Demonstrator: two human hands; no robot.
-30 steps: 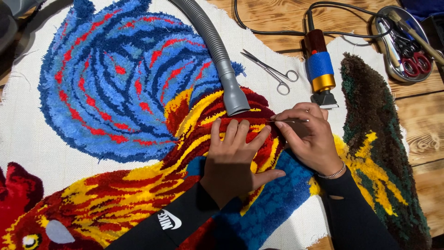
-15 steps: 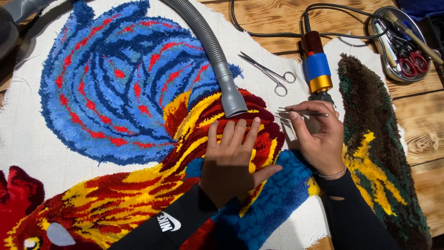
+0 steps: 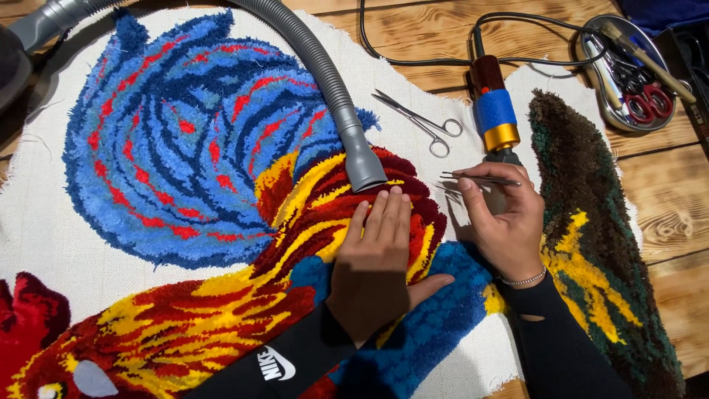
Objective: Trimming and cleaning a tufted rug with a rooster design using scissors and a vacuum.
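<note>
The left hand lies flat and open on the fluffy rug, fingers close together, pressing down the red and yellow part; it holds nothing. Its fingertips are just below the mouth of the grey vacuum hose, almost touching it. The right hand is to the right of the hose mouth, curled, pinching thin metal tweezers between thumb and fingers, with the sharp tips pointing left toward the hose. I think the sharp tips could poke the left hand if the two hands come together too fast, because they are near each other. The tips could also snag a good loop of yarn and pull it out. The hose could roll and bump the left fingers, since it just rests on the rug. Above the right hand, and right of the hose mouth, lie the blue and gold trimmer and the small silver scissors; a quick move up could knock them. I cannot tell if the tweezers hold any bit of yarn; it is too small to see. The trimmer's bottom end is partly hidden behind the right fingers. The metal tray, far right of the hose, is a jumble of tools, hard to tell apart, and the rug is cut off at the picture's edges
</note>
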